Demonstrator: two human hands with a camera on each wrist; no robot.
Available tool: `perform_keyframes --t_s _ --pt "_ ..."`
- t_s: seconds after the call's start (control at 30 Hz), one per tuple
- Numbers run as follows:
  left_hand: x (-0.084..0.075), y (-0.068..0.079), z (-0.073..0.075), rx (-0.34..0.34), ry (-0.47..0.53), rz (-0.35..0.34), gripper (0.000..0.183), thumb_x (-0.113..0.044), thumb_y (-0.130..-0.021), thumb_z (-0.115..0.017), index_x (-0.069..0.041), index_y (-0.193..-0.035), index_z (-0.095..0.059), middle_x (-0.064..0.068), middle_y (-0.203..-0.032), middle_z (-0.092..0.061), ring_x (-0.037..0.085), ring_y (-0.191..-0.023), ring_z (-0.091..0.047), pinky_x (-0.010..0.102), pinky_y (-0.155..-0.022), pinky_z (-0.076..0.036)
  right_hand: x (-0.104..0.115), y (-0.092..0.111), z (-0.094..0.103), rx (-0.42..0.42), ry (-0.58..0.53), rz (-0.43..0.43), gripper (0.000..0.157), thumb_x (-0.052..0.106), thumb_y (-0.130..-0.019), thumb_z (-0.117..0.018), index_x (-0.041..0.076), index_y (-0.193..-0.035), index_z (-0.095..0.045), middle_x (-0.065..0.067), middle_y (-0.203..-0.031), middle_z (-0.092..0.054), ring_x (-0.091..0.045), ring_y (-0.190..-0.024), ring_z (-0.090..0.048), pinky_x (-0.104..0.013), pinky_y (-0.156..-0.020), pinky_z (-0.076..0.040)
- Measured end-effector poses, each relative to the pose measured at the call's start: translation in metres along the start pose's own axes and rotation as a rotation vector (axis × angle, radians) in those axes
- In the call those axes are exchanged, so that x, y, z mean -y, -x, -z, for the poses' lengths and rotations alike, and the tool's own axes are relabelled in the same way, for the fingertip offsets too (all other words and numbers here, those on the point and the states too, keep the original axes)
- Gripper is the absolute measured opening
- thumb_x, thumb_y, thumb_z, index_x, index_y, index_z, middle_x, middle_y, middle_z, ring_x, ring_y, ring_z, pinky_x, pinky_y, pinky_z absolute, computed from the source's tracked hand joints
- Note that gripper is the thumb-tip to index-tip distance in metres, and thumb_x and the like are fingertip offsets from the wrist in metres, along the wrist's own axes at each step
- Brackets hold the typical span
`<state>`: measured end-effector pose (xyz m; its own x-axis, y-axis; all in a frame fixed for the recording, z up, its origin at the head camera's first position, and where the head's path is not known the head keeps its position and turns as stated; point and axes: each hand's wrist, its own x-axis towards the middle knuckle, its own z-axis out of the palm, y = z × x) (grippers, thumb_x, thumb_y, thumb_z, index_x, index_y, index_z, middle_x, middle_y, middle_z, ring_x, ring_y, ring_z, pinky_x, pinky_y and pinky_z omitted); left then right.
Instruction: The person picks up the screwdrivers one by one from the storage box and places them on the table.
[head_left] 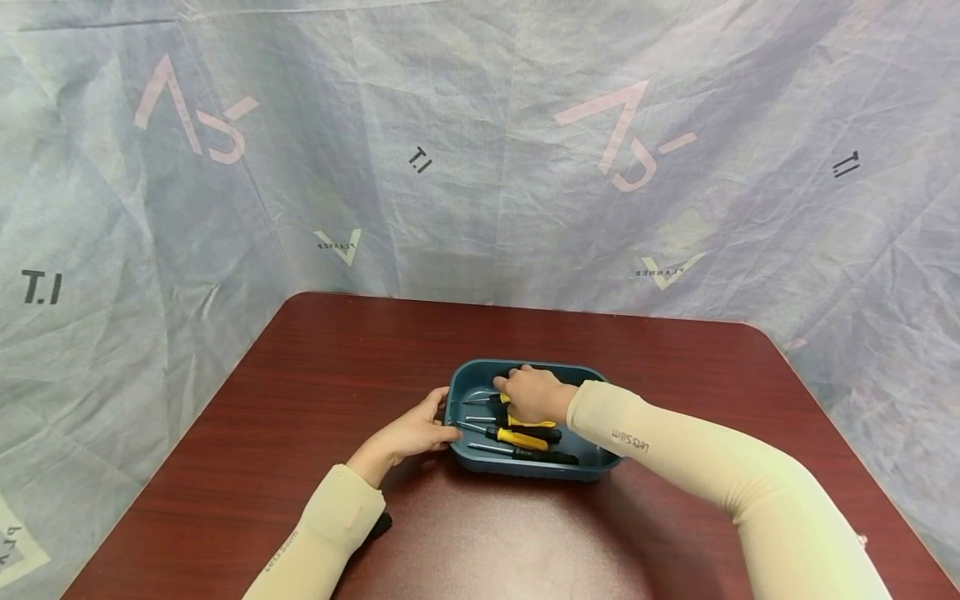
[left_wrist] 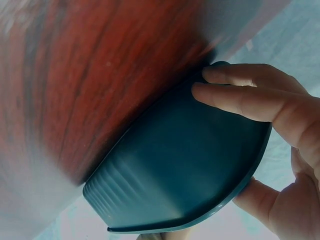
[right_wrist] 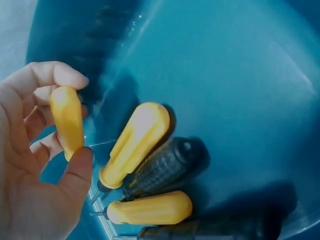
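A blue plastic bin (head_left: 528, 472) sits on the table. My left hand (head_left: 411, 429) grips its left end, thumb at the rim and fingers along the outer wall, as the left wrist view also shows. My right hand (head_left: 534, 393) reaches inside the bin. Between its thumb and fingers it holds a screwdriver with a yellow handle (right_wrist: 67, 120); the shaft is hidden. Beside that hand lie several more screwdrivers, among them a yellow one (right_wrist: 135, 142), a ribbed black one (right_wrist: 167, 164), another yellow one (right_wrist: 152, 208) and a long black one (head_left: 551, 457) at the near wall.
The dark red wooden table (head_left: 360, 342) reaches back to a grey printed cloth (head_left: 480, 183) hung behind and at both sides. Partly under my left sleeve lies a black object (head_left: 382, 525). My right forearm crosses the bin's right end.
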<state>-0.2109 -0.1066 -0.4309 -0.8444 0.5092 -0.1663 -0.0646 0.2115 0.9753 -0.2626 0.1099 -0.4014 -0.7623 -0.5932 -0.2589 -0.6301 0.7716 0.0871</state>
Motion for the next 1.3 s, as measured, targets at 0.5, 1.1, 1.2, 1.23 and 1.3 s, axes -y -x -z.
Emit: perform_keyframes --t_s 0.5,1.1,1.2,1.23,1.3 --pt "0.002 0.000 -0.003 -0.024 -0.010 0.014 0.073 -0.002 -0.080 -0.059 0.001 -0.140 -0.018 0.027 -0.124 -0.040 0.022 -0.093 -0.054 0.043 -0.080 -0.047 -0.002 0.011 -0.003 -0.135 0.256 0.052 0.028 0.026 -0.093 -0.050 0.010 -0.116 -0.047 -0.011 -0.106 -0.052 -0.022 -0.084 -0.041 -0.031 -0.070 -0.041" --pt "0.003 -0.002 -0.001 -0.010 -0.012 -0.004 0.072 -0.002 -0.082 -0.058 0.001 -0.140 -0.017 0.027 -0.121 -0.042 0.023 -0.096 -0.053 0.042 -0.079 -0.047 -0.010 0.016 0.002 -0.197 0.341 0.087 0.025 0.027 -0.092 -0.049 0.011 -0.112 -0.047 -0.007 -0.092 -0.050 -0.021 -0.077 -0.035 -0.030 -0.065 -0.034" --pt "0.003 -0.002 -0.001 -0.014 -0.016 -0.004 0.073 -0.002 -0.081 -0.059 0.001 -0.140 -0.017 0.026 -0.121 -0.042 0.022 -0.094 -0.054 0.039 -0.076 -0.047 -0.012 0.017 0.004 -0.206 0.331 0.086 0.026 0.027 -0.092 -0.049 0.011 -0.112 -0.047 -0.007 -0.092 -0.050 -0.021 -0.078 -0.035 -0.030 -0.065 -0.034" --pt "0.003 -0.002 -0.001 -0.016 -0.017 -0.004 0.073 -0.002 -0.081 -0.059 0.001 -0.140 -0.017 0.026 -0.121 -0.042 0.021 -0.093 -0.054 0.038 -0.075 -0.047 -0.013 0.018 0.005 -0.211 0.323 0.088 0.025 0.027 -0.092 -0.049 0.011 -0.112 -0.047 -0.008 -0.092 -0.050 -0.021 -0.078 -0.035 -0.031 -0.066 -0.034" --pt "0.003 -0.002 -0.001 -0.019 -0.019 -0.002 0.073 -0.002 -0.080 -0.059 0.001 -0.140 -0.017 0.027 -0.121 -0.043 0.020 -0.091 -0.053 0.036 -0.074 -0.047 -0.015 0.019 0.006 -0.220 0.318 0.092 0.025 0.028 -0.092 -0.047 0.011 -0.112 -0.048 -0.007 -0.092 -0.050 -0.021 -0.078 -0.036 -0.031 -0.066 -0.034"
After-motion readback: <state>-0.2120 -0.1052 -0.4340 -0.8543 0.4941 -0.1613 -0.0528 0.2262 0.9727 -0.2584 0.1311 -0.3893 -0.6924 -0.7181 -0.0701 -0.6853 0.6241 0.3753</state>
